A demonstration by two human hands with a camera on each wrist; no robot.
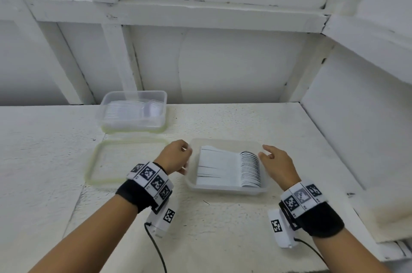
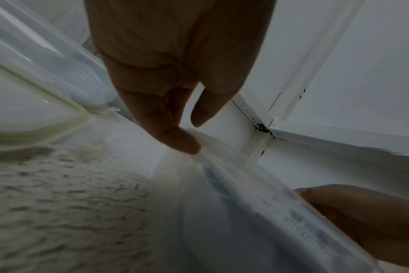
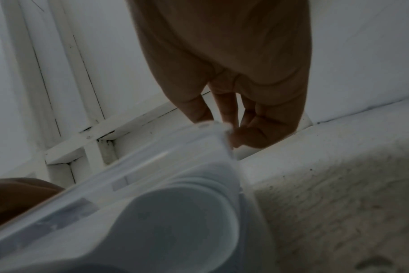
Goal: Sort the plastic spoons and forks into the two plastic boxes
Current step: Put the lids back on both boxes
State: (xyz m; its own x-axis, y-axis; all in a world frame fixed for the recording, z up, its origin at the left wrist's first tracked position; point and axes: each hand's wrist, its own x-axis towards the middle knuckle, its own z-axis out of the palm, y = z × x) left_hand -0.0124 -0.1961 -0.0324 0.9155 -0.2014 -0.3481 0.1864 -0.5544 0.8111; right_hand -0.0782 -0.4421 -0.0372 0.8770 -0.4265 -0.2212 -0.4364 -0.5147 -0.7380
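Two clear plastic boxes on the white counter in front of me. The near box sits between my hands, its lid off, and it holds one tidy row of white spoons, handles pointing left, bowls nested at the right end. There are too many, packed too tight, for me to count.

My left hand is at the box's left end, fingers curled over the rim; the left wrist view shows a fingertip pressing on that rim, so my left grip is grasping the near box. My right hand is at the right end. From the head view the fingers look loosely bent just beside the rim, and the right wrist view shows fingertips meeting the box's far corner. Whether this grip truly clasps the plastic or only touches it, I cannot tell.

The far box stands far left, well apart from my hands, with a stack of pale cutlery inside; through the cloudy wall I cannot make out what kind it is. It rests on something green-edged. One more lid, clear with a green rim, lies flat on the counter just left of my left hand, near side of the far box.

Two wrist bands with black-and-white markers, one on each arm.
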